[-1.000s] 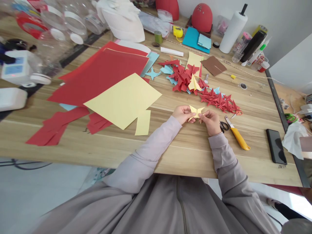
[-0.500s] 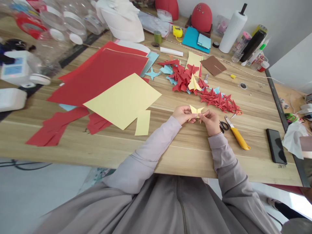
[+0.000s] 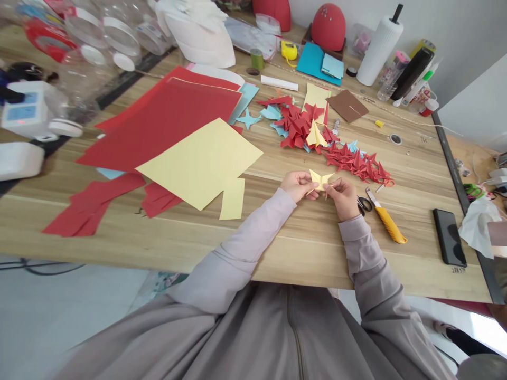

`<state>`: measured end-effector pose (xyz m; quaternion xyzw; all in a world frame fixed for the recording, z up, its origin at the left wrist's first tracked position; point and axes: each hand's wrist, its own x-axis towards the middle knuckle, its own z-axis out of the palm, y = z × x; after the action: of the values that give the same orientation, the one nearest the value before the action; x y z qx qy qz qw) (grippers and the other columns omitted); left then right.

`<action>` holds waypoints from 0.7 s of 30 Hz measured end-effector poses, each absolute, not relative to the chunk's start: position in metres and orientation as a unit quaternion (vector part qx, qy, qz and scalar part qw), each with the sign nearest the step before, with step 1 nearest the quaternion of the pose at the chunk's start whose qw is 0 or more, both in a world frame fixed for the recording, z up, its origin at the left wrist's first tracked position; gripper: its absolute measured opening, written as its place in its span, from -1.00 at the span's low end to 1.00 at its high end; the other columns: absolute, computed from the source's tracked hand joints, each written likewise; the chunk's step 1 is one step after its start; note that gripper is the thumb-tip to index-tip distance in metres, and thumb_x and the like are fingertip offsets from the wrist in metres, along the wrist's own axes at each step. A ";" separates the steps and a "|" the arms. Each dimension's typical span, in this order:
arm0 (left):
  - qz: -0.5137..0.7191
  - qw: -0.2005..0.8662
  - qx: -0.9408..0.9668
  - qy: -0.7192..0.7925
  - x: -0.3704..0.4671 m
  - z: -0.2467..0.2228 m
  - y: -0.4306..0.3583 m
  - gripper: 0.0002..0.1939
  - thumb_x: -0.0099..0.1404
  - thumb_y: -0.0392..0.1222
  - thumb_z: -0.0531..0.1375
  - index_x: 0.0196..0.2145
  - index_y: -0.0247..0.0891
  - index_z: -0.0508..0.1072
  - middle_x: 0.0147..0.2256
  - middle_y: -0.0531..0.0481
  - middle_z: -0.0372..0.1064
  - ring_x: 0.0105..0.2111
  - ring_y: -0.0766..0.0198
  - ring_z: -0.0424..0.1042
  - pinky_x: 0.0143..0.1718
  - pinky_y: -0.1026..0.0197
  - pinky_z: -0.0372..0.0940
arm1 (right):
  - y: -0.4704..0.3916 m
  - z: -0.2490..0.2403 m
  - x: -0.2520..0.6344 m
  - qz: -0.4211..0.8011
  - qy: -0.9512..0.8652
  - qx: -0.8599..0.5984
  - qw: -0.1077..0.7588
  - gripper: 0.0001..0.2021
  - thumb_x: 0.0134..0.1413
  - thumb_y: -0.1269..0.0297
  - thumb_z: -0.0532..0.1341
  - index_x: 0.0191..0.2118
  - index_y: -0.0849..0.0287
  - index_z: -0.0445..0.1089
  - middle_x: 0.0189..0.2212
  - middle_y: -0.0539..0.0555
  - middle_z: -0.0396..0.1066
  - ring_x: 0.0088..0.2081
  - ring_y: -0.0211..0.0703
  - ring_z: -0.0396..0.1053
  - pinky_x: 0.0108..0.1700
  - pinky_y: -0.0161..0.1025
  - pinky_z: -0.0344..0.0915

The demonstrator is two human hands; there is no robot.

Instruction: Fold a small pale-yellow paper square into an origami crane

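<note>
Between both hands, just above the table, is a small pale-yellow folded paper piece with pointed tips spread up and out. My left hand pinches its left side, thumb on top. On its right side my right hand pinches it with thumb and fingertips. Beyond the hands lie folded red paper pieces in a heap, with a yellow folded piece on them. More red folded pieces form a row to the right. Black-handled scissors lie partly hidden beside my right hand.
A yellow utility knife and a phone lie to the right. On the left are a large yellow sheet, red sheets and red strips. Plastic jars and a white bottle stand farther back.
The folded yellow paper's upper tips are spread slightly wider, the right one reaching farther right. Both hands keep their pinch in nearly the same place.
</note>
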<state>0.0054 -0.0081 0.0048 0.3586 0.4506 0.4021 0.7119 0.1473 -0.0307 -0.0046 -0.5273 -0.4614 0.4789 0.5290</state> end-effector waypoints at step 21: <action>0.410 0.715 0.353 0.442 0.007 0.003 -0.008 -0.71 -0.21 -0.37 0.38 -0.48 -0.43 0.40 -0.64 0.01 0.41 -0.67 0.37 0.39 -0.58 0.33 0.35 | -0.029 -0.003 0.147 0.514 -0.428 -0.516 0.536 -0.70 -0.29 0.14 0.36 -0.54 0.15 0.22 -0.73 -0.12 0.30 -0.66 -0.32 0.27 -0.56 -0.32 0.21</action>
<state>0.0070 -0.0079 0.0033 0.3528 0.4423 0.4103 0.7153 0.1471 -0.0291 -0.0029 -0.5155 -0.4278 0.5140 0.5358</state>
